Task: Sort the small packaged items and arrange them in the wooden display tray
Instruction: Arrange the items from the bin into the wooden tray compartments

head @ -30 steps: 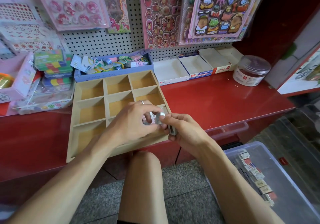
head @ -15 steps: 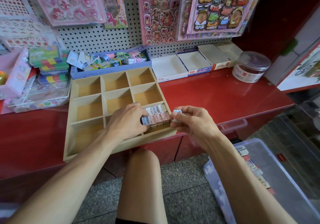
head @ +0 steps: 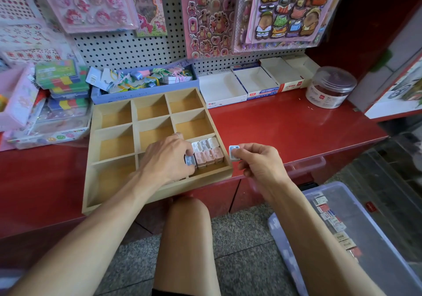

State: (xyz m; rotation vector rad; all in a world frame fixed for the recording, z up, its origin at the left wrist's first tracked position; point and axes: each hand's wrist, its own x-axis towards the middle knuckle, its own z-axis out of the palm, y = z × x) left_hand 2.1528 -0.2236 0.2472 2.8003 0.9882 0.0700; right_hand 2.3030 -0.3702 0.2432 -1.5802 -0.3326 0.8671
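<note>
Nine square compartments divide the pale wooden display tray point(head: 109, 154), which sits on a glossy red counter point(head: 285, 126) w/ its near edge overhanging the front. The near-right compartment holds small rounded-rectangle plastic packaged items: a back row of white ones point(head: 204, 144) & a front row of pink ones point(head: 209, 157), packed side by side, touching.

The left hand point(head: 167, 156), a ring on one finger, reaches over the tray's near-middle compartment; its fingertips pinch a small light-blue packaged item point(head: 190, 161) at the left end of the pink row, just beside it. The right hand point(head: 258, 162) hovers just right of the tray's near-right corner, thumb & forefinger pinching a second light-blue packaged item point(head: 234, 153), other fingers curled under.

Behind the tray: a lavender plastic bin point(head: 141, 91) of pastel clips & tags, plus open white cardboard boxes point(head: 222, 90), one w/ a blue label reading "28", rest of print too small to read. A clear round plastic jar point(head: 331, 87) stands at far right. Glossy sticker sheets point(head: 210, 14) of bears & cartoon figures hang on a grey perforated pegboard point(head: 127, 46). Stacked colourful packets point(head: 62, 78) lie at left. On the speckled floor, lower right, a translucent plastic storage tub point(head: 376, 238) holds small labelled boxes.
</note>
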